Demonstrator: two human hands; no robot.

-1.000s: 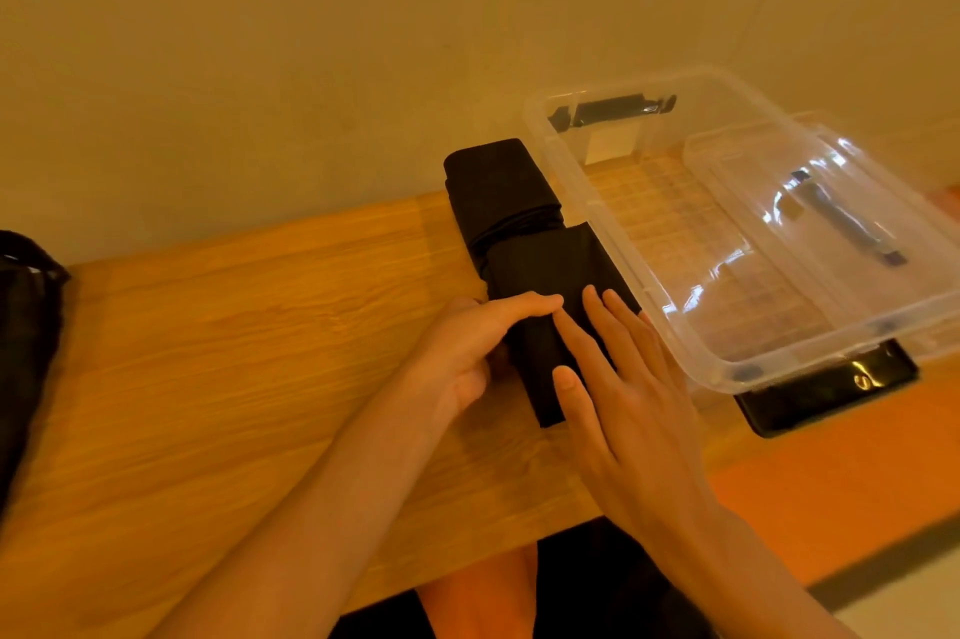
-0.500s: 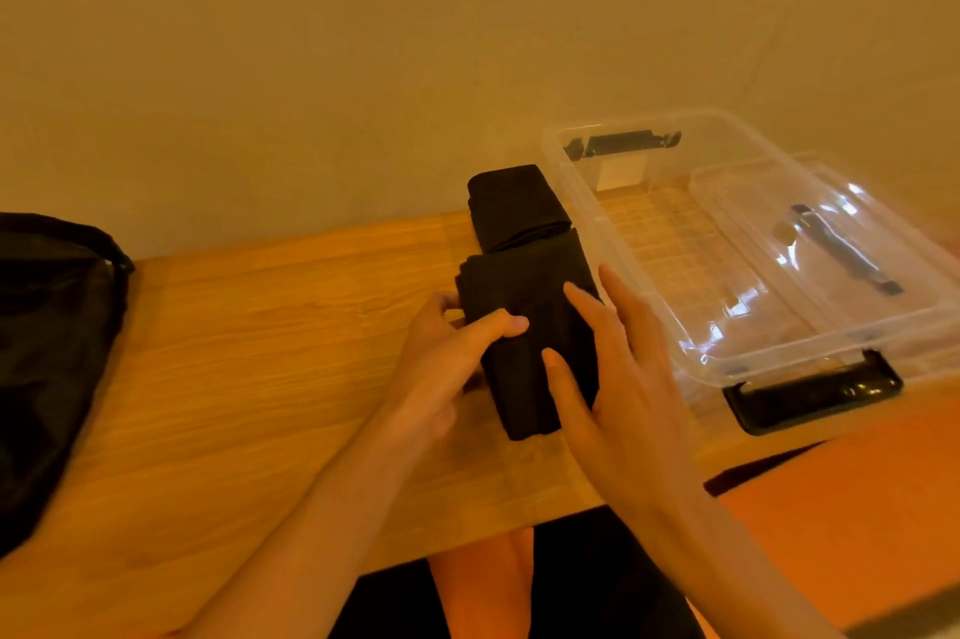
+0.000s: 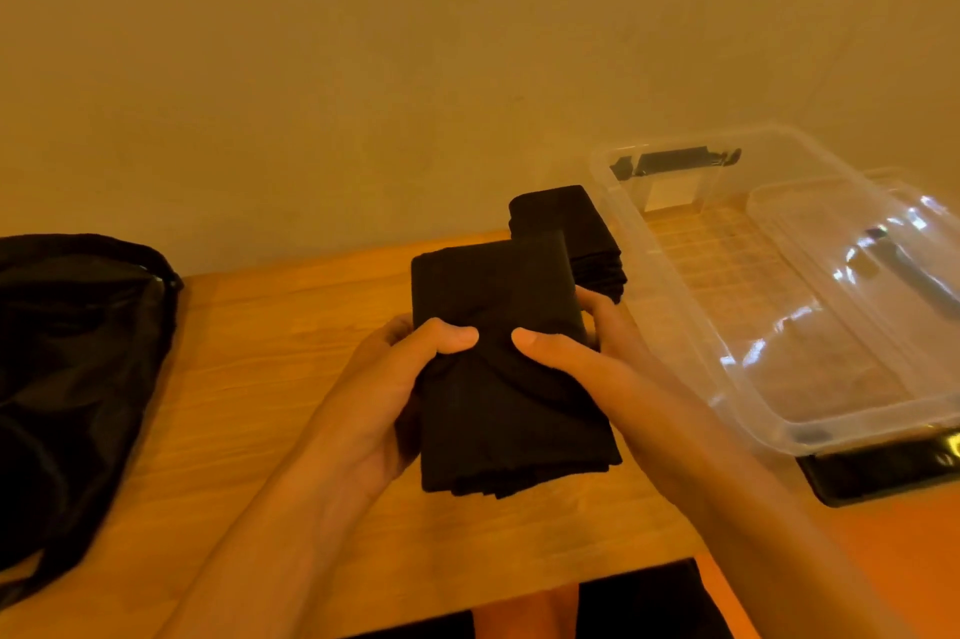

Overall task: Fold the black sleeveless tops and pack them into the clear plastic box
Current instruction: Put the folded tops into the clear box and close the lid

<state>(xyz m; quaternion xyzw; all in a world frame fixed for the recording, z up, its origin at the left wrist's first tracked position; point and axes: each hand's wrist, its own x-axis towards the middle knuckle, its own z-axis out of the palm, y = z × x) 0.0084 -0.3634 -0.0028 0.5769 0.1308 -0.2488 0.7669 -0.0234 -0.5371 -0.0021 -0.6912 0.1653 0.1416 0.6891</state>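
Observation:
A folded black sleeveless top point(image 3: 498, 378) is lifted off the wooden table point(image 3: 249, 378), held from both sides. My left hand point(image 3: 384, 394) grips its left edge, thumb on top. My right hand point(image 3: 587, 363) grips its right edge, thumb pressed on top, fingers under it. Behind it a second folded black top point(image 3: 576, 233) lies on the table against the wall, touching the box's left side. The clear plastic box point(image 3: 649, 243) stands open to the right, with nothing black inside; its clear lid point(image 3: 841, 285) rests across its right part.
A heap of black fabric point(image 3: 67, 378) lies at the table's left end. The box has a black latch point(image 3: 675, 160) at its far end and another black latch point(image 3: 883, 472) at its near end. A plain wall runs right behind the table. My lap shows under the front edge.
The folded top lay on the table under my flat hands; now both hands grip its sides and it is raised toward me. The view has tilted up.

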